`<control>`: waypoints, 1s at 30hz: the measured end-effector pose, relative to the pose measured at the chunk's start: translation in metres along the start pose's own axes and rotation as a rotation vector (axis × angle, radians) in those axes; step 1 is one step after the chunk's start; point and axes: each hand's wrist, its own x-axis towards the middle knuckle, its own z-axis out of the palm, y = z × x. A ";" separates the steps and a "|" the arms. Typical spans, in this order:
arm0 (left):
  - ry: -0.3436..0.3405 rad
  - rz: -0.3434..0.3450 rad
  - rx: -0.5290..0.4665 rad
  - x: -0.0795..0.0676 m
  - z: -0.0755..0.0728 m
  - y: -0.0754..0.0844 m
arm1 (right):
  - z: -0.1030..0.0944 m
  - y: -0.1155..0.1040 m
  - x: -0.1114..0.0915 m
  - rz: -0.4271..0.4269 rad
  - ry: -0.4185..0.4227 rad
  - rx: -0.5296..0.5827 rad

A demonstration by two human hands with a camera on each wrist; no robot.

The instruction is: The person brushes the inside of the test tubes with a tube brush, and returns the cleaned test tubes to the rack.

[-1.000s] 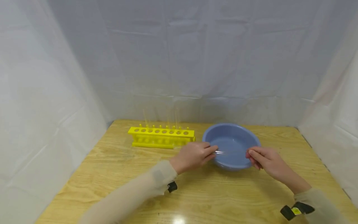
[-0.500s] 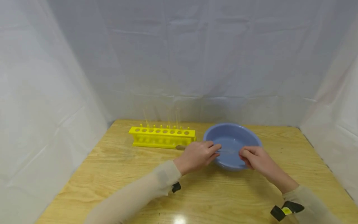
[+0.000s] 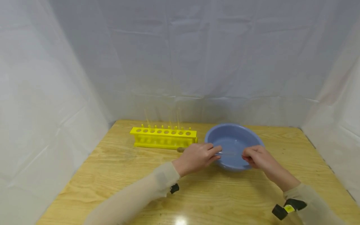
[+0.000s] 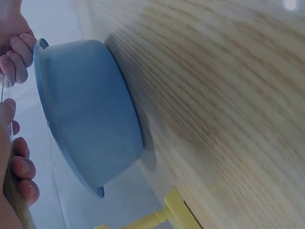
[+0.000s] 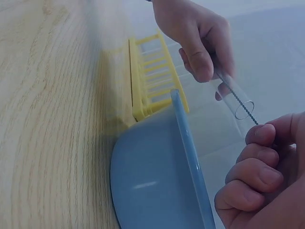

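Observation:
Over the near part of a blue basin (image 3: 209,132), my left hand (image 3: 197,156) grips a clear glass test tube (image 5: 233,98), its mouth facing right. In my right hand (image 3: 258,157), thumb and forefinger pinch the twisted wire (image 5: 256,122) of a test tube brush, and the other fingers are curled. The wire runs through the mouth into the tube. Brown bristles (image 3: 181,150) show at the tube's far end, past the left hand. The left wrist view also has the bristles (image 4: 18,196) beside the left fingers. The middle of the tube is hidden by the left hand.
A yellow test tube rack (image 3: 164,132) stands left of the basin, close behind the left hand. Several clear tubes (image 3: 178,117) rise faintly above it. The wooden table (image 3: 112,175) meets pale sheets (image 3: 182,62) at the back and sides.
My right hand has moved left toward the left hand, most of it in the first half second. Brown bristles have appeared at the tube's far end, which looked clear before.

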 end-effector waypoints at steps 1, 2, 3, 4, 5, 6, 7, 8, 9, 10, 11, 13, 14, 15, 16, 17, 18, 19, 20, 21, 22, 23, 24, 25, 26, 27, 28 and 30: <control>0.003 0.003 -0.003 -0.001 0.000 0.000 | 0.000 0.000 0.000 -0.001 0.001 -0.003; 0.006 0.005 -0.006 -0.001 0.000 -0.001 | 0.000 0.001 -0.001 0.001 0.003 -0.005; 0.006 0.006 -0.011 -0.001 0.000 -0.001 | 0.000 0.001 -0.001 -0.001 0.008 -0.005; 0.008 0.006 -0.012 -0.002 0.000 -0.001 | -0.001 0.001 -0.002 -0.002 0.009 -0.005; 0.011 0.005 -0.010 -0.002 0.000 -0.001 | -0.002 0.002 -0.002 -0.005 0.012 -0.004; 0.012 0.005 -0.008 -0.002 0.001 -0.001 | -0.002 0.002 -0.002 -0.004 0.015 -0.004; 0.016 0.006 -0.005 -0.002 0.001 -0.001 | -0.003 0.003 -0.002 -0.003 0.019 -0.007; 0.021 0.009 -0.001 -0.002 0.002 -0.001 | -0.005 0.004 -0.002 -0.002 0.020 -0.008; 0.022 0.014 0.001 -0.003 0.003 -0.001 | -0.006 0.005 -0.002 0.002 0.018 -0.011; 0.024 0.020 0.003 -0.003 0.004 -0.002 | -0.009 0.006 -0.003 0.004 0.015 -0.017; 0.022 0.020 -0.001 -0.004 0.005 -0.003 | -0.012 0.008 -0.003 0.013 0.030 -0.018; 0.018 -0.002 -0.008 -0.009 0.005 -0.007 | -0.021 0.012 -0.005 0.023 0.081 -0.025; 0.014 -0.018 -0.013 -0.012 0.006 -0.010 | -0.026 0.014 -0.007 0.025 0.106 -0.028; 0.012 -0.033 -0.019 -0.016 0.006 -0.013 | -0.032 0.017 -0.008 0.026 0.125 -0.036; 0.011 -0.045 -0.021 -0.019 0.006 -0.016 | -0.037 0.019 -0.010 0.024 0.143 -0.043; 0.009 -0.058 -0.023 -0.022 0.006 -0.019 | -0.042 0.022 -0.011 0.021 0.160 -0.052; 0.010 -0.063 -0.024 -0.024 0.005 -0.021 | -0.046 0.024 -0.013 0.011 0.166 -0.063; 0.009 -0.057 -0.026 -0.025 0.005 -0.022 | -0.050 0.025 -0.014 0.003 0.163 -0.068; 0.004 -0.046 -0.030 -0.025 0.004 -0.022 | -0.052 0.027 -0.016 -0.004 0.156 -0.082; 0.000 -0.033 -0.033 -0.025 0.003 -0.022 | -0.055 0.028 -0.017 -0.011 0.150 -0.091; -0.002 -0.025 -0.037 -0.024 0.002 -0.022 | -0.057 0.028 -0.018 -0.016 0.153 -0.097; -0.005 -0.022 -0.043 -0.023 0.001 -0.021 | -0.058 0.028 -0.019 -0.015 0.163 -0.107; -0.006 -0.021 -0.047 -0.023 0.001 -0.021 | -0.060 0.028 -0.020 -0.015 0.169 -0.112; -0.009 -0.023 -0.050 -0.022 0.001 -0.020 | -0.062 0.027 -0.022 -0.019 0.173 -0.120; -0.010 -0.027 -0.051 -0.021 0.001 -0.020 | -0.064 0.027 -0.023 -0.021 0.174 -0.127; -0.011 -0.029 -0.054 -0.021 0.001 -0.020 | -0.065 0.027 -0.024 -0.023 0.177 -0.130; -0.012 -0.033 -0.053 -0.021 0.000 -0.019 | -0.067 0.027 -0.025 -0.027 0.177 -0.131; -0.015 -0.038 -0.052 -0.020 0.001 -0.019 | -0.070 0.028 -0.028 -0.040 0.179 -0.137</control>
